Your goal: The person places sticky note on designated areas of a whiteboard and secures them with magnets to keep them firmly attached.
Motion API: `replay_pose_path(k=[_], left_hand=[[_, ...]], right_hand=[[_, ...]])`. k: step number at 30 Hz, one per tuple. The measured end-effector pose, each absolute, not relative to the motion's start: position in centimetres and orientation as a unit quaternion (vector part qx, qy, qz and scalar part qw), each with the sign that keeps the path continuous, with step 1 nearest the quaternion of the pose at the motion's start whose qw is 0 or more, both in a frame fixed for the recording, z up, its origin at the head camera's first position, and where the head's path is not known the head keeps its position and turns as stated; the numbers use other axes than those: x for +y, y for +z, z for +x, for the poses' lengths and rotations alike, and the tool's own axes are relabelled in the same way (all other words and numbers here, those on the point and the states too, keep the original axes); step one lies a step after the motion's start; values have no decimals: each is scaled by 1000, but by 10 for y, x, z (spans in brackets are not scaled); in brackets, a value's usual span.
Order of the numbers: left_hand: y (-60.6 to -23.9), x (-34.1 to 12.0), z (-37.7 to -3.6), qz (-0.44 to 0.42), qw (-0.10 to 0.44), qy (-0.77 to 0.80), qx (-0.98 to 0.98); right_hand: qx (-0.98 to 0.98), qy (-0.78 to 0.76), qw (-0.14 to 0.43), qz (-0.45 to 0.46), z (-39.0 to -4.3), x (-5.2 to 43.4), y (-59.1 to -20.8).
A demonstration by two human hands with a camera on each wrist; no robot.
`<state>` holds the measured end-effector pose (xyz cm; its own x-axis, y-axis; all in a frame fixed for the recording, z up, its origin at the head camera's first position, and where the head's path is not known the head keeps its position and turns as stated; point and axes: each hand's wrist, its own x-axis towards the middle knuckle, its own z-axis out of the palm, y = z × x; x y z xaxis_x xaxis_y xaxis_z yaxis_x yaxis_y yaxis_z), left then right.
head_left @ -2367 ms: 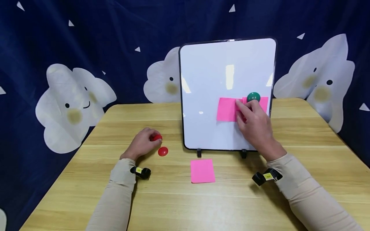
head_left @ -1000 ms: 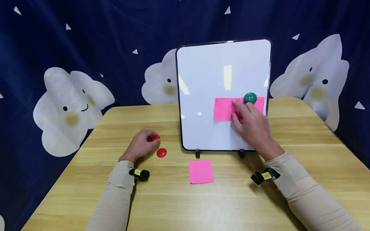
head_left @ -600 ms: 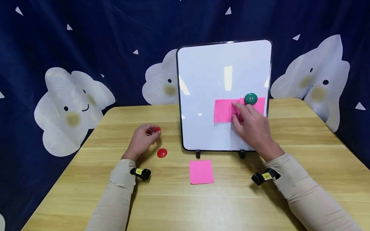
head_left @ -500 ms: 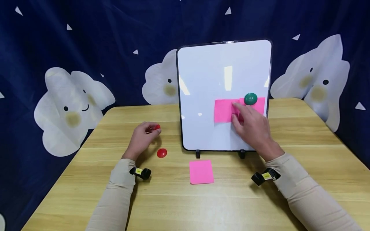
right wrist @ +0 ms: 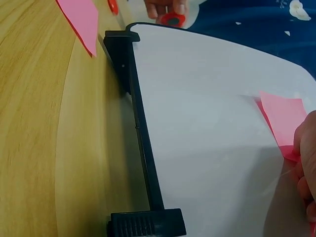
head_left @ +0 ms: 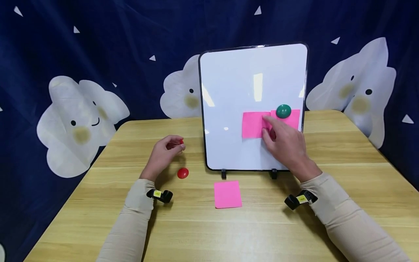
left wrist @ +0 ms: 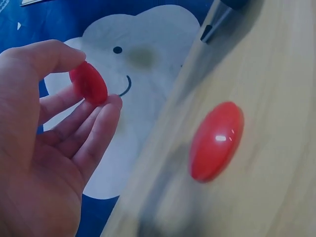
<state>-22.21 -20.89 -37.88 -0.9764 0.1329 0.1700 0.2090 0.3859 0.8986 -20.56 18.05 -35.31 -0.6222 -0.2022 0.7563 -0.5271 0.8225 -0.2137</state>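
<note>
My left hand (head_left: 163,153) pinches a round red magnet (left wrist: 89,84) between thumb and fingers, above the table. A second red magnet (head_left: 183,173) lies on the wood just below that hand. My right hand (head_left: 286,143) is at the whiteboard (head_left: 229,83), holding a pink sticky note (head_left: 252,124) against it by its right side, index finger on the upper part and thumb lower down. Partly behind this hand, another pink note (head_left: 295,118) hangs under a round green magnet (head_left: 283,111). In the right wrist view only part of the right hand (right wrist: 307,158) shows.
A loose pink sticky note (head_left: 228,194) lies on the wooden table (head_left: 203,236) before the board. Two black feet (head_left: 274,174) support the whiteboard. Behind the table hangs a dark blue curtain (head_left: 140,43) with white clouds.
My left hand has lifted the red magnet off the table and moved it slightly away and rightward. The right hand stays on the note, and the head view has shifted slightly.
</note>
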Motion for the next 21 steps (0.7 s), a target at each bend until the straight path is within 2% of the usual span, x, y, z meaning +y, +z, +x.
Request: replay_pose_path(k=[12, 21], left_hand=[[-373, -203, -219, -164, 48, -578, -798], [-368, -198, -217, -185, 21, -608, -772]], right_hand=[[-875, 210, 382, 209, -204, 179, -354], [-874, 211, 385, 206, -204, 179, -353]])
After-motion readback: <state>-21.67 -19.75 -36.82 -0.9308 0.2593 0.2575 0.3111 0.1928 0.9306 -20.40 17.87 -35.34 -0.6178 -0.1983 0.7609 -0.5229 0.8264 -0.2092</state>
